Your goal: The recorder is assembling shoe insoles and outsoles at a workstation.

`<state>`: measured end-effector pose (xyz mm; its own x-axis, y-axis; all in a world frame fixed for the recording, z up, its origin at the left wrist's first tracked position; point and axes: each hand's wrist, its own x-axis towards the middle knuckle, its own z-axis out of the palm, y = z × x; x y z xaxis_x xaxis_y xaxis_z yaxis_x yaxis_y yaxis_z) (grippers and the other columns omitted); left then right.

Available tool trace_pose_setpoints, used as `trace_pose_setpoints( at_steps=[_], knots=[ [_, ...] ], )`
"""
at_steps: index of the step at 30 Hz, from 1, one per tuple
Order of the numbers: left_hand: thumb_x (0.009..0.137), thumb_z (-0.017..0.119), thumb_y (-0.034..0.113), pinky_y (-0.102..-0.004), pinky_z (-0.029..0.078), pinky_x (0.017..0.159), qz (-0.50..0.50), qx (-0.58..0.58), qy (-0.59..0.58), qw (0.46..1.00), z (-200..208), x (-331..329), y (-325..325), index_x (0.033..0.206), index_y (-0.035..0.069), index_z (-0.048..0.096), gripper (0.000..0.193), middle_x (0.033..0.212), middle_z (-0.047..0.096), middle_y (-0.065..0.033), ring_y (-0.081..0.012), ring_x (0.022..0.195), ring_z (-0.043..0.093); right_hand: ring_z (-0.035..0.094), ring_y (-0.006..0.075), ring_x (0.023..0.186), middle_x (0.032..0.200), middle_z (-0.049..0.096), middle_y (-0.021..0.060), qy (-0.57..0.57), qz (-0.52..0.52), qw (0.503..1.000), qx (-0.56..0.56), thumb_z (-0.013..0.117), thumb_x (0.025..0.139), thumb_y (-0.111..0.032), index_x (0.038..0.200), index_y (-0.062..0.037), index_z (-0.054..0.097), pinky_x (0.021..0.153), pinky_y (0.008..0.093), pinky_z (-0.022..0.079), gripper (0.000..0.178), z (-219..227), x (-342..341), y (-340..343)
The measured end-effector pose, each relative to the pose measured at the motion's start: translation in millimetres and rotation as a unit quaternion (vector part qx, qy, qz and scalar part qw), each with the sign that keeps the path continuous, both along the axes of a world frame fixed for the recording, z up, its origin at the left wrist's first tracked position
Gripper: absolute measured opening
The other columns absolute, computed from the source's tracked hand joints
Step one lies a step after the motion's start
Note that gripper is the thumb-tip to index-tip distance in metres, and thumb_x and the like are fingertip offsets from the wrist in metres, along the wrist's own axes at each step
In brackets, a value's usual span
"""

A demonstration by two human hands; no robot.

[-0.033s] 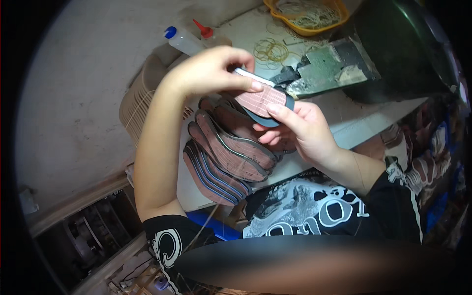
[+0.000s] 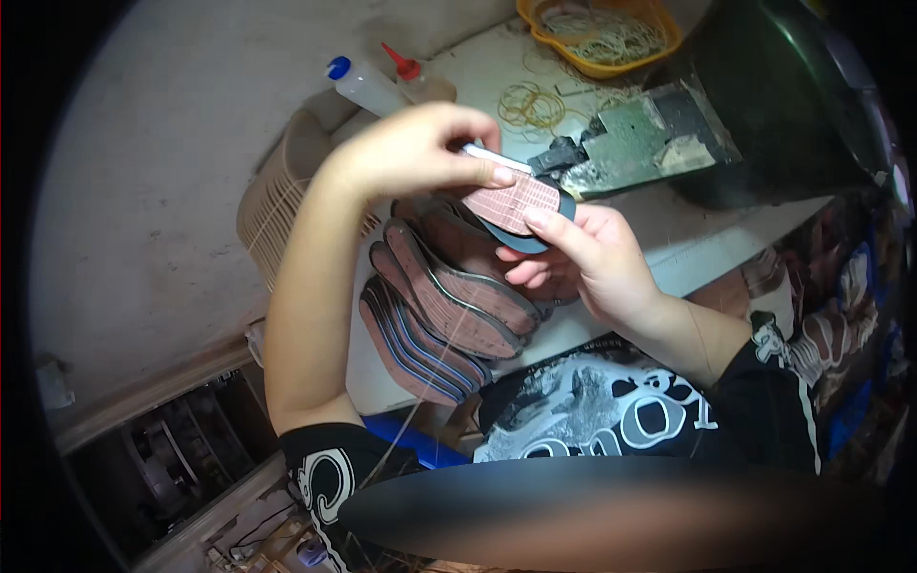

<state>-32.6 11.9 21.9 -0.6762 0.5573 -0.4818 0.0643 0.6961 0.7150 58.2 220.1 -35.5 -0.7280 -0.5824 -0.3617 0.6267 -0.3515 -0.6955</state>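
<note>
Here, L+R hands (image 2: 420, 153) (image 2: 607, 258) grip sole (image 2: 511, 201).

The bases of the blue-capped bottle (image 2: 371, 88) and red-tipped bottle (image 2: 428, 89) are hidden by the left hand (image 2: 430, 148); part of the sole stack (image 2: 444, 291) is covered by the held sole (image 2: 513, 201); the yellow basket (image 2: 602, 71) is cut by the top edge; the shirt (image 2: 573, 396) is partly masked by a blurred patch (image 2: 611, 520).

White tabletop (image 2: 688, 244) with piled pinkish soles (image 2: 449, 298); loose yellowish loops (image 2: 535, 118); a yellow basket (image 2: 604, 70); a worn green block (image 2: 621, 136)
</note>
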Motion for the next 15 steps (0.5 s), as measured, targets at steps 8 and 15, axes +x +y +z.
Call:
trace_pose_setpoints(
  at_steps=[8,15],
  knots=[
    [0.089,0.059,0.039,-0.0319,0.043,0.062,0.079,-0.044,0.067,0.994,1.4,39.0,2.4,0.089,0.003,0.06,0.036,0.07,0.057,-0.0088,-0.0171,0.066,0.052,0.069,0.0173,0.073,0.088,0.069,0.0136,0.001,-0.009,1.0,0.001,0.053,0.095,-0.035,0.105,0.0029,0.062,0.065,0.0239,0.055,0.04,2.7,-1.3,4.2],
    [0.091,0.059,0.033,-0.0268,0.037,0.052,0.149,-0.016,0.007,0.989,-4.7,58.7,6.4,0.077,0.001,0.056,0.035,0.063,0.045,0.0024,-0.0068,0.06,0.04,0.069,0.0165,0.073,0.088,0.068,0.0126,-0.001,0.004,1.0,-0.005,0.053,0.095,-0.036,0.105,0.0013,0.06,0.063,0.0237,0.056,0.039,5.2,-4.4,5.8]
  ],
)
